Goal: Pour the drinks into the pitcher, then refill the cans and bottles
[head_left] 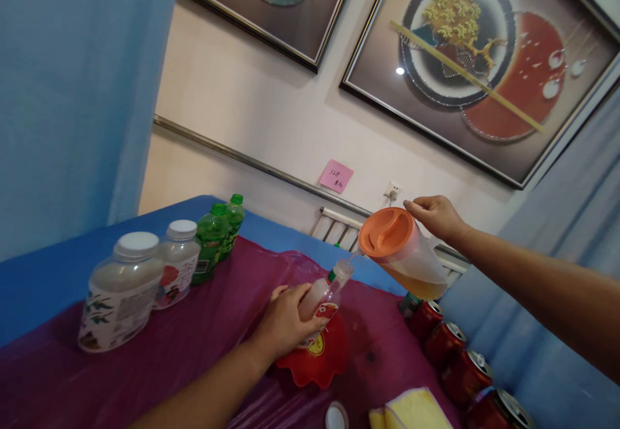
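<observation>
My left hand [285,319] is wrapped round a clear glass bottle [317,296] with a red label, tilted over a red scalloped dish [334,358]. In my right hand [438,216] is the handle of a translucent pitcher [409,267] with an orange lid [387,232] and yellowish liquid inside. The pitcher tips left, its spout just above the bottle's mouth. A thin stream seems to run between the two. My right fingers are partly hidden behind the handle.
Two white-capped jars [121,293] and two green bottles [210,241] stand on the left. Several red cans [445,345] line the right edge. A yellow cloth [416,409] and a white cap [336,415] lie in front on the purple table cover [213,332].
</observation>
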`<move>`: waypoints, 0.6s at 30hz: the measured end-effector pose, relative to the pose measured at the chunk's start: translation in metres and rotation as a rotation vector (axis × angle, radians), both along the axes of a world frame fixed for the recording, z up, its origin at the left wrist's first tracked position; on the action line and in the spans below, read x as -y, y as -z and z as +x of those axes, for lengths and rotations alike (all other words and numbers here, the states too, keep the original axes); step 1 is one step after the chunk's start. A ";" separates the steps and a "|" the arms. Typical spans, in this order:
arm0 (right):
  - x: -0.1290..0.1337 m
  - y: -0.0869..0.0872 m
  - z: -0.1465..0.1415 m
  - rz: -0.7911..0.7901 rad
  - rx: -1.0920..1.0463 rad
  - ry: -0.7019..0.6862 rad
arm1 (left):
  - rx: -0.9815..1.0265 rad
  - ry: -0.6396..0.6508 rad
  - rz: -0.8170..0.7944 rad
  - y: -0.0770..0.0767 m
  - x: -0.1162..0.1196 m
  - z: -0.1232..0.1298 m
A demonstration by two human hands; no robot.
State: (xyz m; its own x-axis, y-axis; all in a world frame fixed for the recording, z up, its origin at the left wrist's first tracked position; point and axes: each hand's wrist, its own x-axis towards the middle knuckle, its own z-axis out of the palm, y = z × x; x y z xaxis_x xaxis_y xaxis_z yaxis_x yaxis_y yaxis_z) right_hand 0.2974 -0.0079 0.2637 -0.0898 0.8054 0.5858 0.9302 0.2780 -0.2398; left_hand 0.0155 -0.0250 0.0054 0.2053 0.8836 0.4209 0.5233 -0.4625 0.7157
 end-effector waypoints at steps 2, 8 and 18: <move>0.000 0.000 0.000 -0.001 0.004 -0.001 | -0.001 0.007 -0.001 0.000 0.000 0.000; 0.001 -0.001 0.001 -0.008 0.006 0.000 | 0.019 0.001 0.005 0.004 -0.002 0.000; 0.001 -0.001 0.002 -0.011 0.001 0.006 | 0.012 0.020 0.023 0.003 -0.002 0.000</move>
